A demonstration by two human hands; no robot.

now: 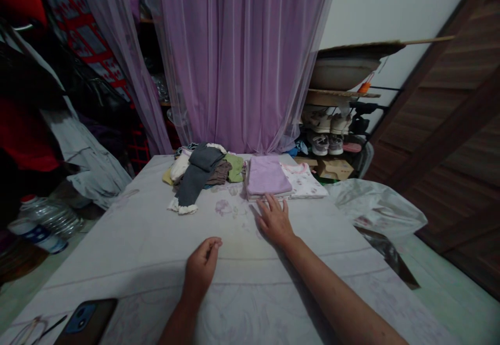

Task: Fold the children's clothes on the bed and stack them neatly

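My right hand [274,221] reaches over the table with its fingers spread, and the fingertips are at the front edge of a stack of folded clothes. A folded lilac garment [267,176] tops that stack. Beside it on the right lies a folded white garment [303,181] with a small print and pink trim. My left hand [202,264] is loosely closed above the tablecloth, thumb against the curled fingers, with nothing visible in it. Farther back on the left is a loose heap of clothes, with dark grey leggings [199,173] with white frilled cuffs on top and a green garment [235,168] at its right.
The table [152,235] has a pale floral cloth. A phone [86,321] lies at its near left corner. Purple curtains [242,64] hang behind. A shoe rack [332,126] and a clear plastic bag [375,207] are on the right; a large bottle [50,215] stands on the left.
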